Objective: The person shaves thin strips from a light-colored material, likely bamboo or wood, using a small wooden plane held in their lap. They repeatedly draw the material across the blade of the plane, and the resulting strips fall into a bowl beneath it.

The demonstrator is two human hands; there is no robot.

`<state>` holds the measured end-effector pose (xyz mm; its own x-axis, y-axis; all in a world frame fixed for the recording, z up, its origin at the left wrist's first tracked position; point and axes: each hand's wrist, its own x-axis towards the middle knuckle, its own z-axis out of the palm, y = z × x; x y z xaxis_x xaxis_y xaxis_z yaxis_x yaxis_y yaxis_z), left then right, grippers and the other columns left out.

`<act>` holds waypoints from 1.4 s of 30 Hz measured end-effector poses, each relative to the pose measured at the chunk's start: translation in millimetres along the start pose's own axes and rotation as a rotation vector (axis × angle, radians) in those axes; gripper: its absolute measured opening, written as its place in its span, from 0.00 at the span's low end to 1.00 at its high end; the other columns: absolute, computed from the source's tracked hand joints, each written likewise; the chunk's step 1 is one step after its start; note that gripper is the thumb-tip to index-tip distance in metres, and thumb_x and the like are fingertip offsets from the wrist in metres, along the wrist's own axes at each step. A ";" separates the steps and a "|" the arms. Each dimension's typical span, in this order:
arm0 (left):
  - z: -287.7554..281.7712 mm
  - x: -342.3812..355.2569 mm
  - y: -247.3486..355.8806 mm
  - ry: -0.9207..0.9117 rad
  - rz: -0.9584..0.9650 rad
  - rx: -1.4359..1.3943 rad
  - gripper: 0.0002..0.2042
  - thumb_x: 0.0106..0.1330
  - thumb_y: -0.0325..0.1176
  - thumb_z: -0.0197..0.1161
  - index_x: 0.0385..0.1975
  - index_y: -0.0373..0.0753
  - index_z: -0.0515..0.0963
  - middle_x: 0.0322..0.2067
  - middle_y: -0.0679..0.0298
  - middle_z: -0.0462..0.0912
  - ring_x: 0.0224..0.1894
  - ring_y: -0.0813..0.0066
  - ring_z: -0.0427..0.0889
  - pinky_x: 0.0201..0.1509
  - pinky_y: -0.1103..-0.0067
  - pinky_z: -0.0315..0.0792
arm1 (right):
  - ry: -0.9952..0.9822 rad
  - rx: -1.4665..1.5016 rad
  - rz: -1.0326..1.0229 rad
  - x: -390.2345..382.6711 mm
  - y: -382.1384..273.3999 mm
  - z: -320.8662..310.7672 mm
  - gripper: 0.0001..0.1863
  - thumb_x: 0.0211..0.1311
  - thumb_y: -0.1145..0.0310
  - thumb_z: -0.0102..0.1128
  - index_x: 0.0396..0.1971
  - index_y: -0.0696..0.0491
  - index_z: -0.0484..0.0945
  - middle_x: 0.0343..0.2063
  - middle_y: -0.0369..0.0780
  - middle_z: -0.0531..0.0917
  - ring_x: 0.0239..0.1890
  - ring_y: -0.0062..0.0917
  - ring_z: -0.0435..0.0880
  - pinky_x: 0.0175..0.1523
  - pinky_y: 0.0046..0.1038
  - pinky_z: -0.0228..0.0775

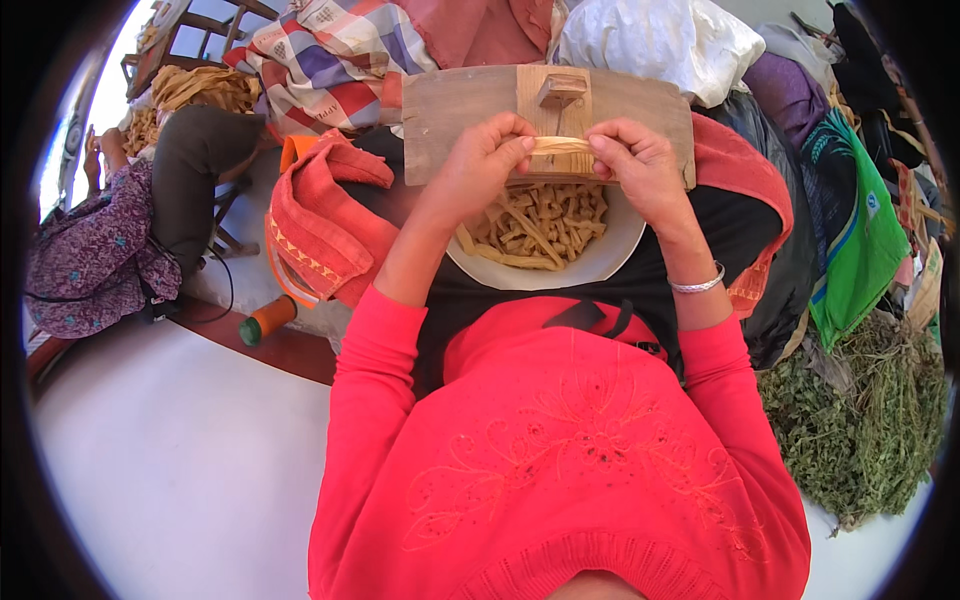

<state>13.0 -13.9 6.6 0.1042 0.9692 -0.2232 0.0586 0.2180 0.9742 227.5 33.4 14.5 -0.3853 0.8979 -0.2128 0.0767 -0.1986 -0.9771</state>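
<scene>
Between my two hands stretches a short bundle of pale yellow strips (560,146), held level in front of a wooden board (455,108). My left hand (487,160) pinches its left end with thumb and forefinger. At the right end my right hand (640,165) does the same. The board has a lighter middle panel with a small wooden block (563,90) fixed on it, and a thin upright piece shows below the block. Under the hands, a white bowl (600,268) on my lap holds many tan, twisted pieces (545,222).
Red towels (335,215) drape both sides of my lap. An orange-and-green thread spool (268,320) lies at left, near another person in a purple patterned garment (105,260). A white sack (655,45) stands behind the board. Dried green plants (860,410) and a green bag (860,245) are at right.
</scene>
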 end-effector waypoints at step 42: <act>77.8 -44.8 68.7 -0.100 0.156 -0.263 0.18 0.66 0.28 0.55 0.55 0.32 0.66 0.25 0.70 0.71 0.21 0.87 0.66 0.23 0.87 0.60 | 0.258 -0.576 -0.660 -49.0 -64.1 11.6 0.16 0.54 0.74 0.59 0.44 0.51 0.82 0.20 0.38 0.79 0.22 0.30 0.78 0.27 0.27 0.66</act>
<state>89.6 -51.2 80.9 0.1899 0.9800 -0.0599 -0.2232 0.1025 0.9694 230.9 -2.4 87.7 -0.3018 0.8335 0.4629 0.3873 0.5508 -0.7394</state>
